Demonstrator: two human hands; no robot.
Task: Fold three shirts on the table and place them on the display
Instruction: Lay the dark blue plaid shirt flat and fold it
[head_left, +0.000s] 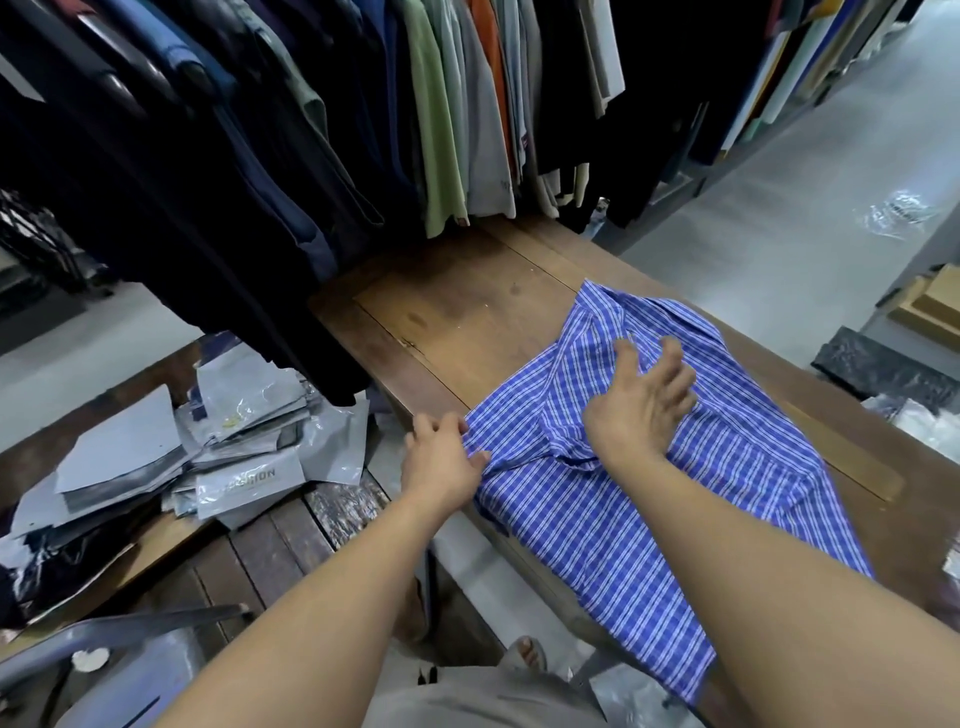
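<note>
A blue and white checked shirt (613, 499) lies spread on the brown wooden table (457, 306), its lower part hanging over the near edge. My left hand (444, 462) pinches the shirt's left edge at the table's side. My right hand (641, 400) rests on the shirt's upper middle, its fingers spread and curled into the cloth near the collar. Only this one shirt is visible on the table.
A rail of hanging clothes (322, 119) overhangs the table's far end. Grey plastic garment bags (223, 447) are piled on a lower wooden bench at the left. A grey chair (130, 660) stands at the lower left. Shelves and packaging line the aisle on the right.
</note>
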